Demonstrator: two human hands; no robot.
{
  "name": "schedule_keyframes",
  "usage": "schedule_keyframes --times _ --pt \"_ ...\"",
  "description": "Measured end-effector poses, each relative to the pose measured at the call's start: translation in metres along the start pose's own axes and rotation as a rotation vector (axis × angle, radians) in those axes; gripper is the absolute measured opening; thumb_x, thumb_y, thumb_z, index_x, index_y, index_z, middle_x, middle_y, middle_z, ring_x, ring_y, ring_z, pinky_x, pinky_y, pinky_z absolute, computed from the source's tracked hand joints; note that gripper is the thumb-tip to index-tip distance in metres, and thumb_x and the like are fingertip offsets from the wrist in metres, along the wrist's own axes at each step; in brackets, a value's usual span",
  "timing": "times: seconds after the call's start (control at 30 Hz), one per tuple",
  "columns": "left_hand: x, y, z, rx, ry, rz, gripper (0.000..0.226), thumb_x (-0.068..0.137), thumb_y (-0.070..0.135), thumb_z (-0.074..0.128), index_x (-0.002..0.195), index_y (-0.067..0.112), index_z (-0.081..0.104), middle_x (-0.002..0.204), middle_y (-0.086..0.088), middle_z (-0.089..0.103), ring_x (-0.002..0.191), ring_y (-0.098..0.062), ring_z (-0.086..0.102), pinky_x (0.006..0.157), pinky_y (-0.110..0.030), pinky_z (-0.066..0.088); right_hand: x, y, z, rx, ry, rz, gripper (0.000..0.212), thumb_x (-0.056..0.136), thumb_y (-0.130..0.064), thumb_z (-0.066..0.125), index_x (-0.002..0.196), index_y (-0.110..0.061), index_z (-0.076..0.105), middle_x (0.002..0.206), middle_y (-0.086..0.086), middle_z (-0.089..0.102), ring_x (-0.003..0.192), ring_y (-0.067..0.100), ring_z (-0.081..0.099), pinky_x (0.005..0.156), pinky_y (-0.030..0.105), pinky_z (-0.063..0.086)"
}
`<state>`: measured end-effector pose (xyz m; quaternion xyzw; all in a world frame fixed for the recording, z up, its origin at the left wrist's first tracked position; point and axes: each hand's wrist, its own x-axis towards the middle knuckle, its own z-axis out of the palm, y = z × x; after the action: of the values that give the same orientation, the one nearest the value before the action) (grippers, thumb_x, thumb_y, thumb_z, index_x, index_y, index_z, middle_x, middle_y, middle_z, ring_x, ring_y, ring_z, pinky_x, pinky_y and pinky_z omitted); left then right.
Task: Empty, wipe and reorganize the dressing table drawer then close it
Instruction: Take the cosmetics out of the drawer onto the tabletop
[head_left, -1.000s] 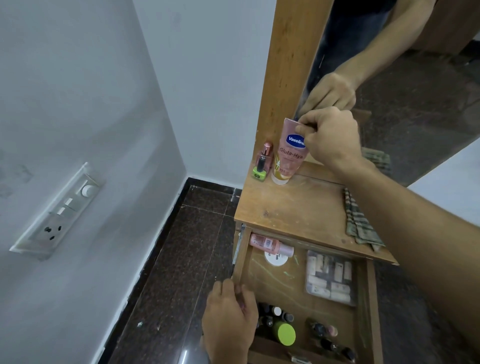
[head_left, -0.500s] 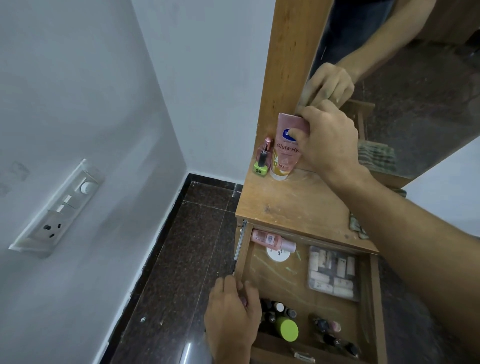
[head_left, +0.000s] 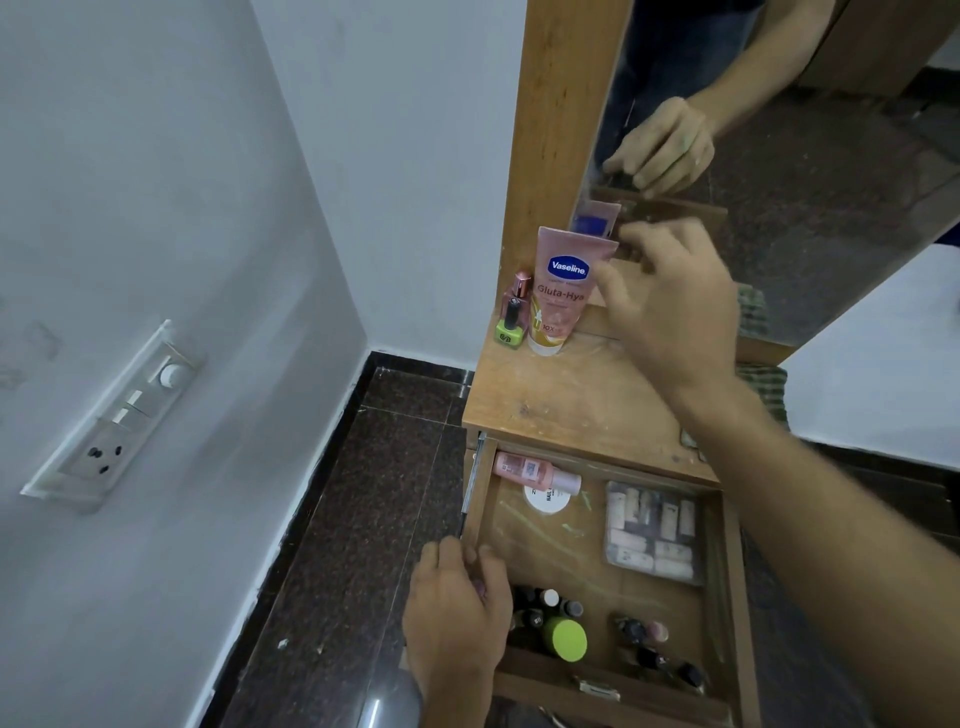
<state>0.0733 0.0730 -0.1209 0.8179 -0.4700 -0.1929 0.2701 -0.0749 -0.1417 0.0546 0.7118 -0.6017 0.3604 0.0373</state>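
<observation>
The wooden drawer (head_left: 545, 540) stands pulled out under the dressing table top (head_left: 571, 410). Inside lie a pink bottle (head_left: 535, 470), a white round tin (head_left: 545, 503), a clear case of lipsticks (head_left: 652, 535), a lime-capped jar (head_left: 569, 639) and several small dark bottles (head_left: 654, 649). A pink Vaseline tube (head_left: 563, 296) stands cap-down on the top, leaning at the mirror frame, beside a green nail polish (head_left: 510, 330). My right hand (head_left: 670, 306) hovers just right of the tube, fingers apart. My left hand (head_left: 457, 618) curls at the drawer's left front corner around a small pink item, mostly hidden.
A mirror (head_left: 831, 208) rises behind the table top and reflects my hand. A folded checked cloth (head_left: 763, 387) lies at the right of the top, partly behind my arm. A wall switch plate (head_left: 119, 421) is at the left above dark floor tiles (head_left: 395, 493).
My right hand set the Vaseline tube upright against the mirror frame, let go of it and opened. My left hand stayed at the drawer's corner.
</observation>
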Motion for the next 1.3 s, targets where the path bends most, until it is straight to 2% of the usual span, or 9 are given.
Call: schedule_keyframes --times 0.1,0.23,0.47,0.63,0.8,0.93,1.03,1.2,1.3 --pt "0.001 0.0 -0.001 0.0 0.005 -0.016 0.021 0.09 0.037 0.055 0.074 0.027 0.048 0.073 0.011 0.045 0.064 -0.012 0.05 0.05 -0.023 0.031 -0.074 0.001 -0.002 0.043 -0.143 -0.023 0.011 0.095 -0.025 0.062 0.086 -0.019 0.067 0.083 -0.003 0.062 0.071 0.015 0.056 0.059 0.026 0.044" --pt "0.001 0.0 0.0 0.016 -0.018 -0.03 0.02 0.092 0.037 0.056 0.076 0.027 0.05 0.076 0.011 0.046 0.067 -0.012 0.05 0.052 -0.025 0.032 -0.151 0.013 0.036 -0.174 -0.773 0.165 0.024 0.093 -0.04 0.055 0.11 -0.025 0.065 0.097 -0.001 0.071 0.093 0.029 0.067 0.07 0.037 0.054" --pt "0.001 -0.001 0.003 0.001 0.023 0.004 0.023 0.092 0.036 0.052 0.072 0.025 0.045 0.073 0.011 0.043 0.062 -0.015 0.047 0.051 -0.027 0.03 -0.159 0.019 0.074 -0.41 -0.951 0.25 0.025 0.096 -0.027 0.056 0.119 -0.017 0.062 0.118 0.012 0.067 0.11 0.036 0.065 0.082 0.038 0.051" --pt "0.0 -0.003 0.004 -0.007 0.018 0.014 0.024 0.091 0.038 0.052 0.072 0.026 0.044 0.073 0.01 0.044 0.062 -0.015 0.048 0.051 -0.027 0.034 -0.158 0.024 0.081 -0.489 -1.005 0.21 0.025 0.095 -0.018 0.059 0.119 -0.017 0.065 0.117 0.008 0.068 0.109 0.03 0.067 0.081 0.036 0.052" --pt "-0.001 -0.003 0.003 -0.002 0.036 0.042 0.029 0.088 0.047 0.036 0.073 0.025 0.047 0.073 0.009 0.046 0.063 -0.014 0.049 0.05 -0.025 0.034 -0.16 0.016 0.056 -0.479 -0.963 0.127 0.03 0.095 -0.037 0.059 0.119 -0.019 0.066 0.118 0.007 0.059 0.106 0.031 0.066 0.079 0.036 0.051" --pt "0.0 -0.004 0.004 0.015 0.022 0.027 0.023 0.09 0.043 0.048 0.074 0.027 0.047 0.075 0.011 0.045 0.066 -0.014 0.05 0.051 -0.024 0.032 -0.15 0.004 0.01 -0.432 -0.918 0.055 0.038 0.092 -0.053 0.059 0.113 -0.022 0.062 0.115 0.003 0.049 0.097 0.025 0.062 0.072 0.036 0.049" --pt "-0.001 -0.003 0.003 0.013 0.025 0.032 0.023 0.09 0.044 0.044 0.074 0.028 0.045 0.074 0.01 0.045 0.065 -0.014 0.05 0.05 -0.025 0.033 -0.124 -0.006 -0.025 -0.377 -0.868 0.016 0.038 0.088 -0.059 0.061 0.105 -0.026 0.059 0.104 -0.002 0.054 0.089 0.02 0.057 0.069 0.033 0.046" --pt "0.0 -0.001 0.001 0.007 0.014 0.018 0.026 0.089 0.045 0.04 0.073 0.026 0.048 0.074 0.01 0.045 0.065 -0.012 0.049 0.051 -0.025 0.033 -0.067 -0.013 -0.04 -0.093 -0.715 0.151 0.029 0.078 -0.05 0.077 0.082 -0.026 0.061 0.078 -0.008 0.063 0.069 0.012 0.057 0.052 0.029 0.036" --pt "0.0 -0.001 0.001 0.008 0.017 0.019 0.031 0.087 0.05 0.035 0.072 0.026 0.048 0.074 0.01 0.044 0.065 -0.012 0.049 0.05 -0.025 0.031 -0.043 -0.012 -0.02 0.006 -0.589 0.194 0.022 0.076 -0.044 0.081 0.075 -0.031 0.064 0.076 -0.01 0.067 0.072 0.012 0.062 0.057 0.031 0.045"
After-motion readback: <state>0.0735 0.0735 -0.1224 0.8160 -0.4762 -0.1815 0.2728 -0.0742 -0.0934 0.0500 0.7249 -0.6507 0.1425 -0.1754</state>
